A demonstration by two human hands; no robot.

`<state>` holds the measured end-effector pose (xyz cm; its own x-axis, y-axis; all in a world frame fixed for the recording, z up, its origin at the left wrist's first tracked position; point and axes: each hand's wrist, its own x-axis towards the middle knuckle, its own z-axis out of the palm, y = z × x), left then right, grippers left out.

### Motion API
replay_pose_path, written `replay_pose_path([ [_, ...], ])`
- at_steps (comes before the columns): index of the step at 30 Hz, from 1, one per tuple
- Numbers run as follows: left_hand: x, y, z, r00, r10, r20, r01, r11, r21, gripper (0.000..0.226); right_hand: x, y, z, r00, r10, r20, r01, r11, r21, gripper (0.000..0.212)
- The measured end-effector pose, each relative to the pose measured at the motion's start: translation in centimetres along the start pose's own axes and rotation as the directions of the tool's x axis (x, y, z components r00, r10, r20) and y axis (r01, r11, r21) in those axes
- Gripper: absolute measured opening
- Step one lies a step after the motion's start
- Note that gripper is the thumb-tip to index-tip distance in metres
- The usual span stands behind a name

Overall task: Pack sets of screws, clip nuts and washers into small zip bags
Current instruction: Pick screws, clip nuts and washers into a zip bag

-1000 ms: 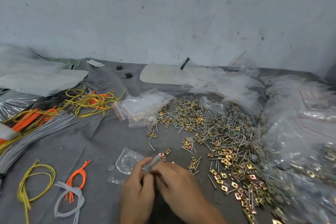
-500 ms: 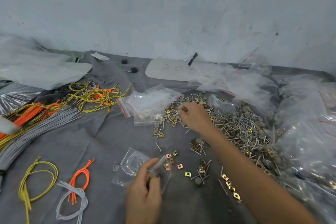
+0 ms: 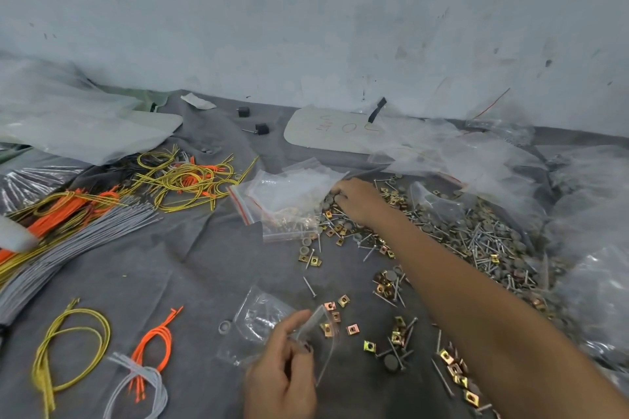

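My left hand point(image 3: 280, 371) pinches a small clear zip bag point(image 3: 315, 333) near the front of the grey cloth, its mouth held up. My right hand point(image 3: 357, 199) is stretched far forward, fingers curled down onto grey washers at the edge of a big heap of screws, gold clip nuts and washers point(image 3: 476, 238). What the fingertips hold is hidden. Loose clip nuts point(image 3: 335, 315) and screws point(image 3: 309, 286) lie just past the bag. A single washer point(image 3: 224, 326) lies left of it.
A stack of empty zip bags with red strips point(image 3: 286, 194) lies left of my right hand. Yellow, orange and grey cable bundles point(image 3: 102, 201) cover the left side. Clear plastic bags point(image 3: 585, 214) pile up at the right. A white card point(image 3: 326, 129) leans by the wall.
My right hand left the small bag and reached forward to the heap's far edge, now a little further left by the bag stack. My left hand keeps holding the bag.
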<state>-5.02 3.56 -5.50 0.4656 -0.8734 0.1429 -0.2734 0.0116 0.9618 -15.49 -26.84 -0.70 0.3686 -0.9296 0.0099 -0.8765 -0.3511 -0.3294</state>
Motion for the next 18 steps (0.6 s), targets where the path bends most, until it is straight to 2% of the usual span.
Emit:
replay_pose_path([
  [5, 0.0, 0.0, 0.1, 1.000, 0.005, -0.011, -0.005, 1.000, 0.005, 0.045, 0.0, -0.7, -0.3, 0.998, -0.003, 0.065, 0.003, 1.000, 0.001, 0.039],
  [8, 0.0, -0.1, 0.1, 1.000, 0.004, -0.014, -0.003, 1.000, 0.008, 0.045, 0.0, -1.2, -0.4, 0.991, -0.055, 0.119, 0.058, 0.998, -0.025, 0.043],
  [14, 0.2, -0.2, 0.1, 1.000, 0.006, -0.007, -0.005, 1.000, 0.013, 0.046, -0.9, -1.2, -0.7, 0.994, -0.067, 0.088, 0.074, 0.995, -0.068, 0.009],
  [18, 0.2, -0.3, 0.1, 1.000, -0.011, -0.005, 0.011, 1.000, 0.010, 0.046, -2.0, -0.6, -1.3, 0.989, -0.057, 0.139, 0.067, 0.995, -0.067, 0.012],
])
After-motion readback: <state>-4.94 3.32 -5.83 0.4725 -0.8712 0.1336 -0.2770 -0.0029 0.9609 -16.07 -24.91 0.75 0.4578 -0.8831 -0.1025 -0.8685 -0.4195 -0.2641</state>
